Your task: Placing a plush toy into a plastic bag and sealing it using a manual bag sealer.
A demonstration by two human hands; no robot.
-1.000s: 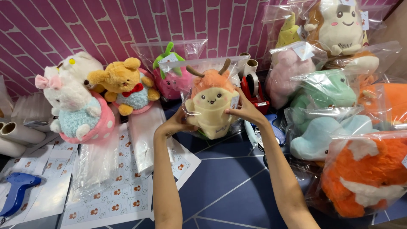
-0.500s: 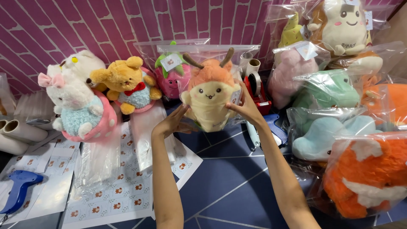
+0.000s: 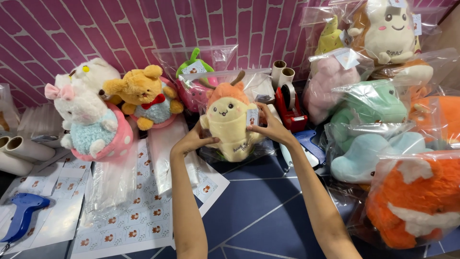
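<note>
I hold a yellow plush toy with an orange hood and brown antlers (image 3: 229, 120) inside a clear plastic bag (image 3: 249, 81), upright on the blue tiled table (image 3: 258, 211). My left hand (image 3: 195, 140) grips the bag's left lower side. My right hand (image 3: 269, 127) grips its right side, by a small paper tag. Both forearms reach up from the bottom edge.
Unbagged plush toys stand at left: a white-and-pink one (image 3: 88, 125) and a yellow bear (image 3: 141, 93). Bagged plush toys pile at right (image 3: 373, 108). A red tape dispenser (image 3: 290, 105), sticker sheets (image 3: 129, 211), a blue tagging gun (image 3: 21, 216) and cardboard rolls (image 3: 24, 151) lie around.
The bagged plush has turned from tilted to upright and facing me. My hands shifted lower along its sides, and the view moved slightly closer.
</note>
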